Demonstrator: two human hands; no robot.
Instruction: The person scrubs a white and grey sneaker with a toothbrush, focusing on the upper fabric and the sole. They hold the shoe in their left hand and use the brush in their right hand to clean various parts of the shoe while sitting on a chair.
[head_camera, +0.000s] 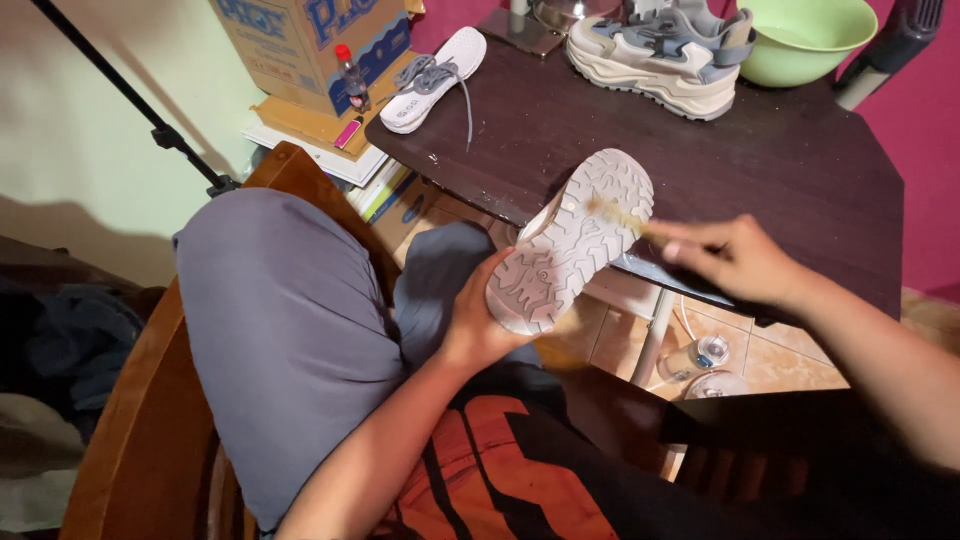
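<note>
You're mid-scrub: left hand (478, 325) grips the upturned shoe (572, 243) at the heel, held over your lap at the tabletop (790, 170) edge. Right hand (735, 262) fingers pinch the brush (612, 216) on the toe tread. Next, I'd work heelward, keeping the grip firm.

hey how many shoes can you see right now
2, possibly more hidden. One shoe, sole up, is in the left hand; one chunky sneaker stands on the dark table, possibly hiding its pair.

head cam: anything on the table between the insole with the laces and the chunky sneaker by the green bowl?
Nothing. In the head view the dark table is bare between the white insole with its grey laces and the sneaker.
</note>
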